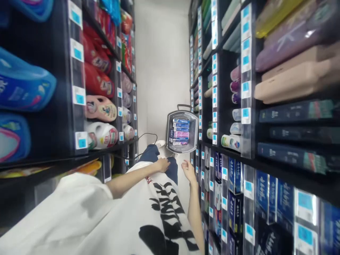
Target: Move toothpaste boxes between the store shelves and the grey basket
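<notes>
My left hand rests on the front of my dark trousers, by the hem of my white shirt. Its fingers are loosely bent, and I see nothing in it. To the right, my right hand hangs in the air beside the shelf front with its fingers half curled and slightly apart, empty. Just beyond both hands, a grey basket stands on the floor by my feet. Several blue boxes and a pink box lie stacked in it; they look like toothpaste boxes.
Tall shelves line both sides of a narrow aisle with a pale floor. Detergent bottles fill the left shelf. Blue boxes stand on the lower right shelf, under bottles. A black cable runs from the left shelf side.
</notes>
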The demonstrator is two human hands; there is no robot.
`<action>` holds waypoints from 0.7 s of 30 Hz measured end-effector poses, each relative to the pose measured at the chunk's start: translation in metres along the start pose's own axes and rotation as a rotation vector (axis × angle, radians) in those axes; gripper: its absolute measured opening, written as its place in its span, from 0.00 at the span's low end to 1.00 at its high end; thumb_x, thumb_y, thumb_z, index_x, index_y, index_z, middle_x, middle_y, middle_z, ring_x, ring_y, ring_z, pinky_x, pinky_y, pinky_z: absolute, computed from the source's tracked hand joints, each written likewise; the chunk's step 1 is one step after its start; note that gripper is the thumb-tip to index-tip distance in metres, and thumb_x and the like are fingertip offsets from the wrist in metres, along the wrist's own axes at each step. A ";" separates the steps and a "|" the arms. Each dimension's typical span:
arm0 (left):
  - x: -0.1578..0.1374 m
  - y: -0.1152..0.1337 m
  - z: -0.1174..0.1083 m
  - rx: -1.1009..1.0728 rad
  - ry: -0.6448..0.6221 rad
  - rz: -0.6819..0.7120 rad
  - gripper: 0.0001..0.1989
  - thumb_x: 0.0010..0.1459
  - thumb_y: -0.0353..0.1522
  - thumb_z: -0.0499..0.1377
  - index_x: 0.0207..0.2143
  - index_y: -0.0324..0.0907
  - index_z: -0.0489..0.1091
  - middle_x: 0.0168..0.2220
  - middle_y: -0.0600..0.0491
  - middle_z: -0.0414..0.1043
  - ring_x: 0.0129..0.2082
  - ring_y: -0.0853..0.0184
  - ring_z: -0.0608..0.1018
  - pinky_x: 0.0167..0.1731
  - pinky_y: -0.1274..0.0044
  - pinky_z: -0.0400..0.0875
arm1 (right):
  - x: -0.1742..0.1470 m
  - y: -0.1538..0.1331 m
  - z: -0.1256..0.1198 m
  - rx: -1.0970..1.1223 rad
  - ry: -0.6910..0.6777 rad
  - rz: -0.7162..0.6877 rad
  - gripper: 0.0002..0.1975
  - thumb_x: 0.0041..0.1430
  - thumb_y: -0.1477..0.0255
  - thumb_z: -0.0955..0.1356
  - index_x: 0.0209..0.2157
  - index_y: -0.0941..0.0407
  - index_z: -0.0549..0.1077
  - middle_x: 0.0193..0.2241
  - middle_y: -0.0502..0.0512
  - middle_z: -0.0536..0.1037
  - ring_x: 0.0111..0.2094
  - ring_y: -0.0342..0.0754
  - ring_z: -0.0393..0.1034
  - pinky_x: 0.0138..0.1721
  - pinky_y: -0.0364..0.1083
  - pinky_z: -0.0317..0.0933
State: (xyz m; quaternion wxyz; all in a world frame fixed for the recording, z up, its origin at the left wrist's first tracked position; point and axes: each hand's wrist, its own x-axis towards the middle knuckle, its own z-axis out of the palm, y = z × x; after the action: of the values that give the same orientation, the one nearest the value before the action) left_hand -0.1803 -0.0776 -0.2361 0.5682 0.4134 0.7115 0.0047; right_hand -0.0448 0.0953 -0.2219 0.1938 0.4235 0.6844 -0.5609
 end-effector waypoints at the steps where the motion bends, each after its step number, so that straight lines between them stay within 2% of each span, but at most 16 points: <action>1: 0.004 -0.001 0.005 -0.039 -0.008 -0.043 0.22 0.63 0.36 0.54 0.57 0.39 0.71 0.56 0.32 0.70 0.56 0.44 0.73 0.52 0.57 0.69 | 0.013 0.001 0.001 0.042 -0.035 0.040 0.21 0.55 0.62 0.70 0.50 0.53 0.71 0.41 0.55 0.81 0.40 0.49 0.76 0.50 0.51 0.70; 4: 0.015 0.001 0.020 -0.149 -0.025 -0.185 0.22 0.62 0.35 0.55 0.57 0.38 0.70 0.56 0.31 0.70 0.59 0.43 0.71 0.51 0.57 0.70 | 0.054 0.010 0.004 0.137 -0.127 0.181 0.23 0.54 0.65 0.70 0.51 0.53 0.68 0.39 0.53 0.81 0.39 0.48 0.77 0.45 0.49 0.72; 7: 0.028 0.003 0.033 -0.227 -0.033 -0.325 0.24 0.62 0.35 0.54 0.59 0.39 0.68 0.59 0.31 0.68 0.61 0.42 0.68 0.53 0.52 0.67 | 0.099 0.022 0.002 0.151 -0.182 0.273 0.20 0.52 0.67 0.70 0.48 0.54 0.68 0.35 0.53 0.80 0.35 0.48 0.78 0.38 0.48 0.73; 10: 0.051 -0.003 0.045 -0.257 -0.074 -0.475 0.27 0.61 0.38 0.56 0.61 0.42 0.66 0.61 0.30 0.66 0.62 0.38 0.66 0.53 0.45 0.64 | 0.155 0.034 -0.007 0.197 -0.153 0.329 0.17 0.52 0.67 0.71 0.44 0.54 0.68 0.33 0.53 0.80 0.33 0.49 0.79 0.36 0.49 0.74; 12: 0.073 -0.014 0.060 -0.263 -0.130 -0.573 0.32 0.57 0.41 0.61 0.64 0.45 0.65 0.61 0.29 0.65 0.61 0.33 0.66 0.49 0.41 0.65 | 0.199 0.047 -0.011 0.238 -0.102 0.348 0.16 0.53 0.65 0.71 0.42 0.54 0.67 0.33 0.53 0.80 0.35 0.49 0.79 0.36 0.48 0.74; 15: 0.108 -0.032 0.095 -0.259 -0.238 -0.682 0.42 0.50 0.43 0.67 0.67 0.48 0.61 0.62 0.25 0.63 0.59 0.26 0.68 0.43 0.37 0.65 | 0.268 0.077 -0.006 0.269 -0.034 0.399 0.15 0.54 0.62 0.71 0.39 0.54 0.68 0.32 0.53 0.79 0.34 0.49 0.78 0.34 0.47 0.75; 17: 0.125 -0.039 0.123 -0.232 -0.271 -0.733 0.45 0.52 0.45 0.66 0.70 0.50 0.55 0.66 0.25 0.57 0.61 0.23 0.64 0.44 0.32 0.59 | 0.309 0.104 0.006 0.264 -0.007 0.450 0.16 0.52 0.62 0.72 0.38 0.55 0.68 0.31 0.53 0.78 0.33 0.48 0.77 0.33 0.47 0.75; 19: 0.136 -0.044 0.143 -0.194 -0.244 -0.782 0.43 0.57 0.45 0.61 0.71 0.52 0.50 0.69 0.26 0.51 0.63 0.23 0.61 0.47 0.31 0.55 | 0.342 0.134 0.023 0.257 0.005 0.498 0.18 0.50 0.62 0.73 0.38 0.55 0.69 0.32 0.55 0.78 0.34 0.49 0.76 0.33 0.48 0.75; 21: 0.146 -0.051 0.153 -0.167 -0.191 -0.815 0.40 0.59 0.41 0.60 0.71 0.54 0.49 0.69 0.29 0.50 0.61 0.27 0.64 0.48 0.35 0.58 | 0.368 0.163 0.043 0.267 0.010 0.526 0.19 0.51 0.60 0.73 0.40 0.56 0.70 0.36 0.59 0.79 0.37 0.50 0.76 0.36 0.49 0.75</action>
State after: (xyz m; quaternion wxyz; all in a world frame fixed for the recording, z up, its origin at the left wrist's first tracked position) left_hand -0.0876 -0.0952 -0.4314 0.6186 0.0494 0.7580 -0.2009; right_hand -0.1320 0.1909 -0.6058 0.2719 0.6108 0.4724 -0.5743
